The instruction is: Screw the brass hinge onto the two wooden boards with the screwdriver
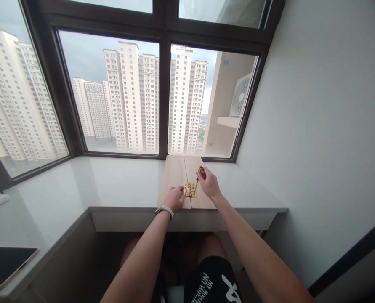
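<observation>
Two pale wooden boards [174, 174] lie side by side on the white sill, with a narrow seam between them. Across the seam, near the front edge, sits a gold hinge [190, 190]. My right hand [207, 182] is closed round the yellow and black handle of a screwdriver [200, 169], whose shaft slants down to the right leaf of the hinge. My left hand [174, 198], with a watch on its wrist, rests on the left board with its fingers drawn together at the hinge's left edge. Whether those fingers pinch anything is too small to tell.
The white sill [124, 185] runs along dark-framed windows. A tablet-like device [7, 265] lies at the lower left. A plain wall [316, 126] rises on the right. My legs are under the sill's front edge.
</observation>
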Demonstrator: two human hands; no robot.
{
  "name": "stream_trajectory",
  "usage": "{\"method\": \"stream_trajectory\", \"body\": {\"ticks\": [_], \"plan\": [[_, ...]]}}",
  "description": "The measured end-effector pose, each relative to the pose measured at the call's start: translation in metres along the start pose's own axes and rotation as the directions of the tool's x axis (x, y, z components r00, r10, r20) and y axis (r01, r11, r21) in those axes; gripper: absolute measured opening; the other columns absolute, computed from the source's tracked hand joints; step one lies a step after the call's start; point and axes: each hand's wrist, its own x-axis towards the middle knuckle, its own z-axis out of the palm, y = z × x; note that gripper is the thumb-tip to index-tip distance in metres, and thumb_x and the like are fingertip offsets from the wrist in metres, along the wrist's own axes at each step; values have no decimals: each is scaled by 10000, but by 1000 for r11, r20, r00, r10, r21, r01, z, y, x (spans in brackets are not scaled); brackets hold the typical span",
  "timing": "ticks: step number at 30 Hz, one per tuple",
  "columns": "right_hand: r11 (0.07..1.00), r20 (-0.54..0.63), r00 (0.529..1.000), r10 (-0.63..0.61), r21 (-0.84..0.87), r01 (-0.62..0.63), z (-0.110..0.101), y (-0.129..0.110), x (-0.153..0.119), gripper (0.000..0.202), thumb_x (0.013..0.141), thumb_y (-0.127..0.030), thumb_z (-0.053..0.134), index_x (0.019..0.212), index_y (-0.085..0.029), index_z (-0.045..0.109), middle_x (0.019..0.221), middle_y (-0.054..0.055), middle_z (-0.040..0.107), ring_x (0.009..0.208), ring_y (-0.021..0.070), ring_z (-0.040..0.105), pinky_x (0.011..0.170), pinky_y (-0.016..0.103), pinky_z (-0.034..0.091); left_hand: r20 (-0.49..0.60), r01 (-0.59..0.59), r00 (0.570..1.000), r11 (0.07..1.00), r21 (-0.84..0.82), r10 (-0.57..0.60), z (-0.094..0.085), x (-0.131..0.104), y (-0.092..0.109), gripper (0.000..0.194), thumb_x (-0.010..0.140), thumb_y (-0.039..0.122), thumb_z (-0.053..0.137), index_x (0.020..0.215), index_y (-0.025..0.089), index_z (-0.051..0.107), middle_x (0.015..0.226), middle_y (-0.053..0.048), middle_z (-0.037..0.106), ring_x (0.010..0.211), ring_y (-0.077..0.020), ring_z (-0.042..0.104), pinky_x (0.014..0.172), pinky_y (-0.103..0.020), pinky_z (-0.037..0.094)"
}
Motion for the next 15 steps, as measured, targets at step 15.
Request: {"method": "stream_trajectory", "body": {"ticks": [15], "plan": [[997,92,993,-68,-40,72,2,4,16,400,998,-387,575,1388,-295,576,817,4,675,763,219,689,721,351,615,-13,-53,999,998,28,53,2,0,-5,358,957,248,611,1308,200,667,1221,-117,727,1329,-248,540,1111,-335,420]]}}
